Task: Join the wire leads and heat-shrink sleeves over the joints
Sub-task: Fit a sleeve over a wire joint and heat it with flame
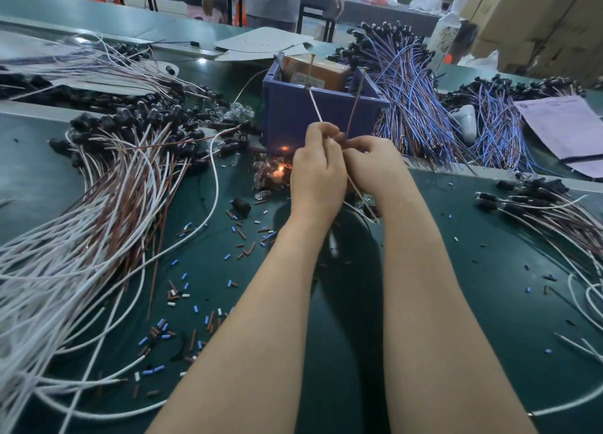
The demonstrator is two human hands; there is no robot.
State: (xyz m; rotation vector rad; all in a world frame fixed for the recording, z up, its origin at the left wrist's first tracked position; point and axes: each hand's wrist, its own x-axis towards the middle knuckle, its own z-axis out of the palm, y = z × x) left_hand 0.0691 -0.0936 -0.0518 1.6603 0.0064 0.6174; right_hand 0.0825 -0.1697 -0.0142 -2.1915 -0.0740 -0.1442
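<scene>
Our left hand [318, 169] and right hand [375, 166] both pinch the wires [314, 105], light and bendy, so we should hold close to the joint.

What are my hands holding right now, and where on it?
The left hand pinches a white wire lead, the right hand a brown wire lead, each partway along, upper ends standing free above the grip. Exact contact is hidden.

Both hands meet above the green mat [456, 270]. The left hand [318, 169] pinches a white lead [315, 107] and the right hand [375, 166] a brown lead [354, 107], both wires rising before a blue bin [303, 117]. A small flame [279, 172] burns just beside the left hand. Cut sleeve pieces [195, 309] litter the mat.
</scene>
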